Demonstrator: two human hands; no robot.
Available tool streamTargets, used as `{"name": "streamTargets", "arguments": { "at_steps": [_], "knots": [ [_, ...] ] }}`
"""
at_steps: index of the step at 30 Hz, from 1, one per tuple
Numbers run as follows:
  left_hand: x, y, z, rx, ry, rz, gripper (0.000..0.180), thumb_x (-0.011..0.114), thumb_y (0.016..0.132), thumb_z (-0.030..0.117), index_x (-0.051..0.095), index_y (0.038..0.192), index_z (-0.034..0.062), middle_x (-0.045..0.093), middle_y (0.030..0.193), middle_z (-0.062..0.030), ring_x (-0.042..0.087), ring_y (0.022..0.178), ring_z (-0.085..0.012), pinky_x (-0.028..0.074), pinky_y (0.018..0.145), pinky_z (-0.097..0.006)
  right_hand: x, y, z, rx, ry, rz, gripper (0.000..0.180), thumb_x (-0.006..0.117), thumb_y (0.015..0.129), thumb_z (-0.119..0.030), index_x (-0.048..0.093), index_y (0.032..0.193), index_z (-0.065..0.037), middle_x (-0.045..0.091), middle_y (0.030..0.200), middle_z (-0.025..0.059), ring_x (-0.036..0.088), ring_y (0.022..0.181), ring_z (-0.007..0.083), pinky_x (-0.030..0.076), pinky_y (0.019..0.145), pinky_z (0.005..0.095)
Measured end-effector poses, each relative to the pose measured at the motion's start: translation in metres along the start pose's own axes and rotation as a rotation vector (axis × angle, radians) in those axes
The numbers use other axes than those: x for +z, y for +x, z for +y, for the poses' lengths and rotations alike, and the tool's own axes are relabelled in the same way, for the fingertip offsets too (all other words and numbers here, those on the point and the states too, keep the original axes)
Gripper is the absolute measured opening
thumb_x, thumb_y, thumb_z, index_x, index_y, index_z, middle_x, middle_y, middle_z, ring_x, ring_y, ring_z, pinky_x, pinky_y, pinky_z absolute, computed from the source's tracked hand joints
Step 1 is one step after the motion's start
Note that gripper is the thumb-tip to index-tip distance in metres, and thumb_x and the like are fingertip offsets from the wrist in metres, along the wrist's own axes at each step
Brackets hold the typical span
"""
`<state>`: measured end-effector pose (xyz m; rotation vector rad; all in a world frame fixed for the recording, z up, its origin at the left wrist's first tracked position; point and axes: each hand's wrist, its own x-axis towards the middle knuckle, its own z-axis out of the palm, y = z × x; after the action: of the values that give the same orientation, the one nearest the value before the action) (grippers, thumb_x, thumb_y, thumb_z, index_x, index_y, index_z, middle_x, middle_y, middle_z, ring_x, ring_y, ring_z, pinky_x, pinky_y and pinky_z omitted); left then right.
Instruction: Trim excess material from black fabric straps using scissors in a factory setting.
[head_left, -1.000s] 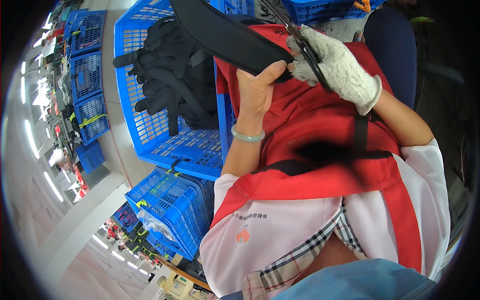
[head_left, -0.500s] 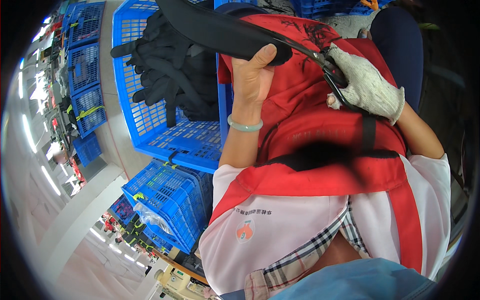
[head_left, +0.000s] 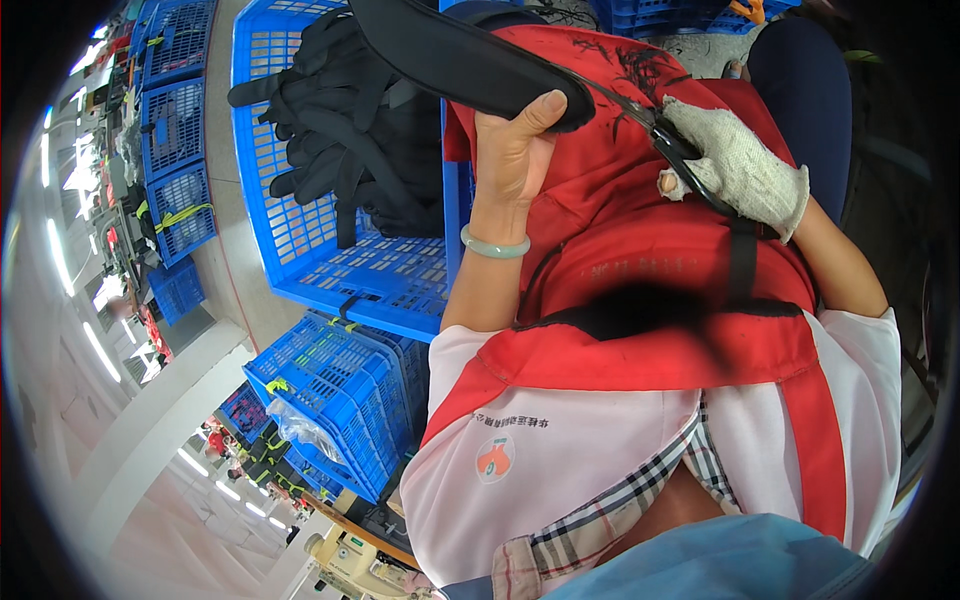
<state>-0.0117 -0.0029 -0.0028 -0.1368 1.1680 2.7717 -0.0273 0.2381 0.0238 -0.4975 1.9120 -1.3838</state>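
Note:
My left hand [head_left: 515, 160], bare and with a pale green bangle at the wrist, grips the end of a long, curved black padded strip [head_left: 450, 65] under its thumb. The strip reaches up and left over a crate. In a whitish knit glove, my right hand [head_left: 735, 165] is wrapped round a pair of scissors [head_left: 674, 148] with black handles. Their blades point up-left at the rounded end of the strip, and the handles are squeezed together. Whether the blades touch the strip's edge I cannot tell. Dark clippings [head_left: 640, 72] lie on the red apron [head_left: 620, 190] beneath.
At my left stands a blue plastic crate [head_left: 390, 318] with a heap of black strips [head_left: 345, 130] in it. Lower down are more stacked blue crates [head_left: 325, 385]. Further blue crates [head_left: 175, 120] line the far left, and another crate [head_left: 665, 18] is at the top.
The scissors have gone from spread to squeezed together in my right hand. My left hand and the strip have shifted slightly right and down within the picture, as has the crate.

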Motion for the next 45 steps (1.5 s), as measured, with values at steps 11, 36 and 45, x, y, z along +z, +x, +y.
{"name": "streamTargets", "arguments": {
  "at_steps": [11,36,45],
  "knots": [
    [-0.006,-0.003,-0.005,0.03,-0.014,0.031,0.04,0.069,0.079,-0.006,0.056,0.115,0.0064,0.061,0.104,-0.0036,0.06,0.098,-0.0179,0.048,0.094,-0.035,0.002,0.0,0.001,0.046,-0.062,0.063,0.05,0.075,0.078,-0.038,0.052,0.097,0.002,0.058,0.071,0.013,0.064,0.065,0.0238,0.049,0.059,0.035],
    [-0.009,-0.002,-0.003,0.047,0.005,0.059,0.03,0.07,0.083,0.004,0.058,0.11,0.0048,0.063,0.1,-0.0057,0.061,0.093,-0.018,0.05,0.088,-0.034,0.018,0.01,0.017,-0.123,-0.005,0.161,0.039,0.066,0.088,-0.031,0.053,0.101,0.003,0.064,0.07,0.0093,0.066,0.065,0.0175,0.05,0.058,0.0297],
    [-0.008,-0.002,-0.013,0.08,0.037,0.027,0.034,0.069,0.081,-0.003,0.059,0.111,0.0079,0.063,0.101,-0.0025,0.06,0.095,-0.0167,0.048,0.091,-0.033,0.018,0.017,0.017,-0.196,-0.584,0.264,0.08,0.08,0.067,-0.05,0.049,0.118,0.003,0.06,0.08,0.0221,0.061,0.077,0.0385,0.048,0.067,0.0433]
  ]
}}
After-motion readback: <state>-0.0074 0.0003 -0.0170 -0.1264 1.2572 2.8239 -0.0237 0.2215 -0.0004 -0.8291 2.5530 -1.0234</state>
